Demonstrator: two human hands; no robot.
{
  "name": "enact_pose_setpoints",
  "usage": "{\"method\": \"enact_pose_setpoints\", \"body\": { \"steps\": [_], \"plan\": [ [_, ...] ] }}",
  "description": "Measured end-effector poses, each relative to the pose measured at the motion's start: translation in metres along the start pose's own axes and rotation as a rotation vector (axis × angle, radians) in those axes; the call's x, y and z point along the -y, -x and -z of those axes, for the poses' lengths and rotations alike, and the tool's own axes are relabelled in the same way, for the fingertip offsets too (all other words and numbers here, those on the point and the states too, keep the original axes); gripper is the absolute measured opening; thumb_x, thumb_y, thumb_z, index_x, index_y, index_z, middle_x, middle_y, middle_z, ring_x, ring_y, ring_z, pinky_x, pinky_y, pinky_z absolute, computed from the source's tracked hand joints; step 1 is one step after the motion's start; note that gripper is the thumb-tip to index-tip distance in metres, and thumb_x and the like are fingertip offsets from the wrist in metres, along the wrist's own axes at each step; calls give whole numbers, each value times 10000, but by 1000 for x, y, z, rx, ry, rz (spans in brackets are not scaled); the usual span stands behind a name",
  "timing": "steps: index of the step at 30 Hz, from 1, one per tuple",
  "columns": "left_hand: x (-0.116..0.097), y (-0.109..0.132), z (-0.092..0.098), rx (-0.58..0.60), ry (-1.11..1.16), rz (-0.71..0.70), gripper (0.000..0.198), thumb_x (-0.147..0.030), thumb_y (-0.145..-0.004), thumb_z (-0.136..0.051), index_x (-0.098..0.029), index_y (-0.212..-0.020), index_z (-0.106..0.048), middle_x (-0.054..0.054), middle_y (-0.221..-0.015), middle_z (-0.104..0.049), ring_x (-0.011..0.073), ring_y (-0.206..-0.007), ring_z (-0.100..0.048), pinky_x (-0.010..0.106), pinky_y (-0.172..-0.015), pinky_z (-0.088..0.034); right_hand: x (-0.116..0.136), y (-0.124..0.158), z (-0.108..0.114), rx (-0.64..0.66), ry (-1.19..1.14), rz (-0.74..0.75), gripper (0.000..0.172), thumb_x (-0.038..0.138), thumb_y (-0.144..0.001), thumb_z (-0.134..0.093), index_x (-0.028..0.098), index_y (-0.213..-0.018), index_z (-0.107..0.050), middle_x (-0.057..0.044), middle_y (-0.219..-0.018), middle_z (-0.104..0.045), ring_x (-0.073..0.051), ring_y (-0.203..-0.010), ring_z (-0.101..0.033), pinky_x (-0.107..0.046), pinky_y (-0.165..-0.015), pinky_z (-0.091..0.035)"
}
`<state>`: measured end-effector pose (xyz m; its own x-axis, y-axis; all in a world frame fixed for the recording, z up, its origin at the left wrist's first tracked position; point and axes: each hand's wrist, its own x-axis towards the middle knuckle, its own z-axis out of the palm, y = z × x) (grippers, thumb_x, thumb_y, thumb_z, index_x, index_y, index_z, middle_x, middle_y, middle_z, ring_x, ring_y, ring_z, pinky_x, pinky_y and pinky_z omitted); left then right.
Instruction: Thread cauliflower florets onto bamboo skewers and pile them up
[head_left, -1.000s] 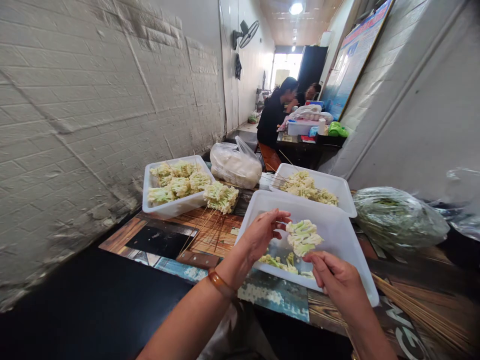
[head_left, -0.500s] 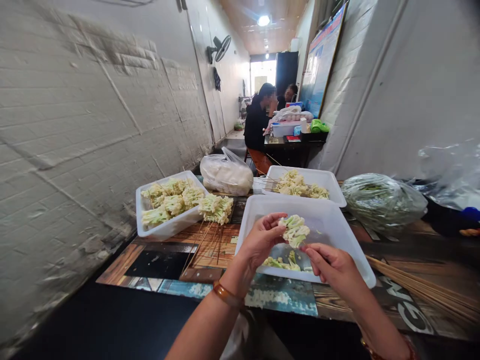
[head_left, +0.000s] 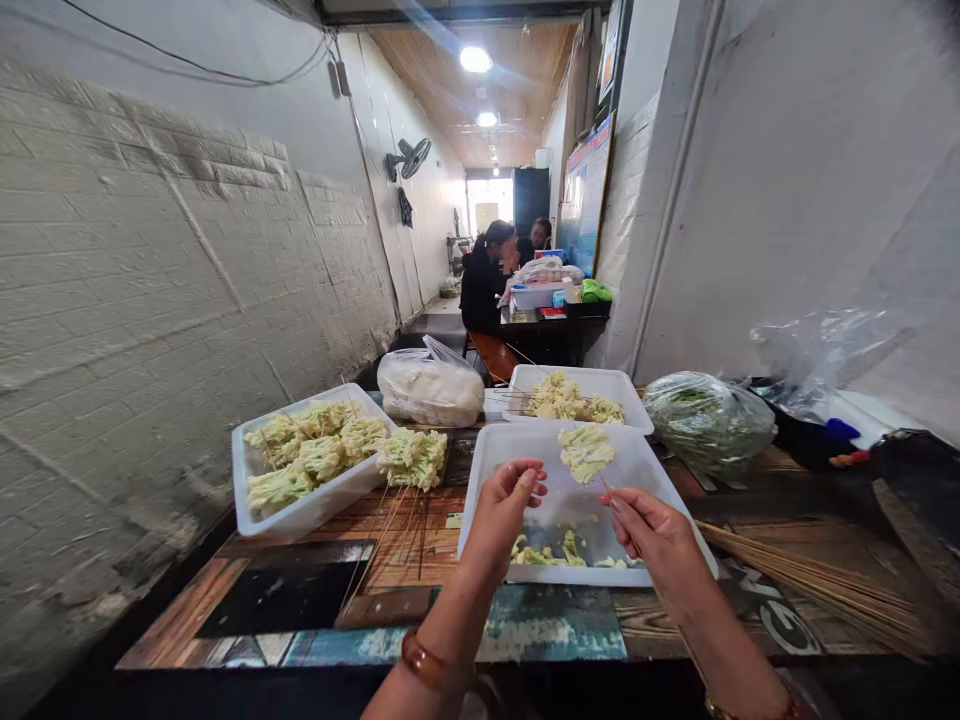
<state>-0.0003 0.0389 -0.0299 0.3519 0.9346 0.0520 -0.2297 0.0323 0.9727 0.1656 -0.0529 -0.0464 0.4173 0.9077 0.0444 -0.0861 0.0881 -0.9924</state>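
My right hand (head_left: 645,525) pinches the lower end of a thin skewer (head_left: 604,484). Threaded on its top is a pale cauliflower piece (head_left: 586,453), held up over the near white tray (head_left: 486,450). To the left of the cauliflower, and apart from it, is my left hand (head_left: 504,510), with loosely curled fingers and nothing visible in them. Small cauliflower florets (head_left: 551,552) lie at the near side of that tray. More skewered cauliflower fills the left white tray (head_left: 315,510), and a skewered bunch (head_left: 412,458) rests against its right edge.
Behind the near tray stands another white tray (head_left: 636,402) of cauliflower. A knotted plastic bag (head_left: 431,385) sits at the back, a bag of greens (head_left: 709,420) at the right. Bare skewers (head_left: 810,575) lie on the right. Two people (head_left: 484,285) sit at a farther table.
My left hand has let go of the cauliflower and moved away from it to the left and down. My right hand keeps the skewer raised. The camera view has tilted up and shifted right.
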Motion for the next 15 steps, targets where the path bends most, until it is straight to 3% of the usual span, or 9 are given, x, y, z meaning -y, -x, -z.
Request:
{"method": "enact_pose_setpoints", "body": {
  "steps": [7, 11, 15],
  "plan": [
    [-15, 39, -1, 180, -631, -343, 176, -246, -837, -537, -157, -723, -637, 47, -780, -604, 152, -765, -547, 259, -678, -400, 9, 2, -38, 34, -292, -73, 250, 430, -710, -738, 216, -837, -710, 44, -564, -490, -105, -511, -408, -228, -481, -358],
    [-15, 58, 3, 203, -776, -379, 118, -214, -812, -575, -181, -727, -650, 50, -826, -632, 176, -835, -560, 278, -751, -409, 13, 6, -63, 62, -382, -84, 233, 407, -707, -745, 224, -843, -696, 36, -610, -507, -111, -536, -438, -230, -487, -376],
    [-11, 66, 12, 193, -775, -368, 80, -191, -782, -606, -191, -725, -662, 42, -825, -649, 180, -846, -570, 283, -779, -409, 13, 10, -84, 88, -403, -82, 214, 402, -713, -736, 239, -839, -682, 49, -594, -496, -108, -515, -434, -222, -452, -365]
  ]
}}
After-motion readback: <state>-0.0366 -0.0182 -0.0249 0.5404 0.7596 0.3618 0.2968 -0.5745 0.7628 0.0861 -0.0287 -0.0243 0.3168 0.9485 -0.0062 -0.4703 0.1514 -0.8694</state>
